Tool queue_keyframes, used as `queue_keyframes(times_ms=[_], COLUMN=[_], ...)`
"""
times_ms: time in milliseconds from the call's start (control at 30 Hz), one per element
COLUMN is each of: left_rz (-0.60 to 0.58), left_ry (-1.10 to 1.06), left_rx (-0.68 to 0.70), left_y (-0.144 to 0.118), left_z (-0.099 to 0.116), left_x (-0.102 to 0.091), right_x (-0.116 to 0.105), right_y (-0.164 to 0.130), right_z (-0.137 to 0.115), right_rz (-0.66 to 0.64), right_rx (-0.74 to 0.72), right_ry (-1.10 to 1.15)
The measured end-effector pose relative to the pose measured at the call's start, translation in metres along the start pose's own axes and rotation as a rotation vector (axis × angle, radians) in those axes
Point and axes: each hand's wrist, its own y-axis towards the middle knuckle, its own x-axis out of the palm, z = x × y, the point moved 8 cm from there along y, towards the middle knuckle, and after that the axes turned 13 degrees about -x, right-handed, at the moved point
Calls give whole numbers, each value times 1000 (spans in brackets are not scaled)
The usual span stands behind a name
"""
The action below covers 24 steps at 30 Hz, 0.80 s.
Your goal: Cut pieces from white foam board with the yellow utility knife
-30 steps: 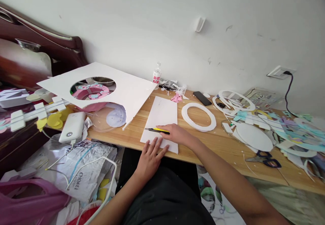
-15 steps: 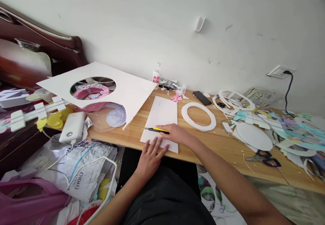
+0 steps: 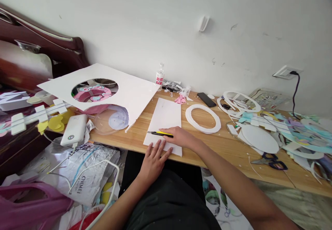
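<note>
On the wooden desk, right hand grips half-hidden knife; left hand flat on sheet.

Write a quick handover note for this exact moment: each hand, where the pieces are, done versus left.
Left hand: flat, fingers spread, pressing the near edge of the white sheet.
Right hand: gripping the yellow-black utility knife, which lies across the sheet's lower part, tip pointing left.
The sheet lies on the wooden table; a white foam ring sits to its right, scissors further right.
Done: the ring is already cut out.
Left: no finished cut shows in the sheet yet.
</note>
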Motion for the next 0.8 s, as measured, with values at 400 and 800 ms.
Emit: queue_keyframes(times_ms=[400, 800], left_rz=[-14, 3], left_ry=[-3, -1], left_rx=[5, 3], left_y=[-1, 0], left_z=[0, 1], left_x=[0, -1], right_x=[0, 1], right_y=[1, -1], right_z=[-1, -5], right_rz=[0, -2], right_rx=[8, 24], right_ry=[-15, -25])
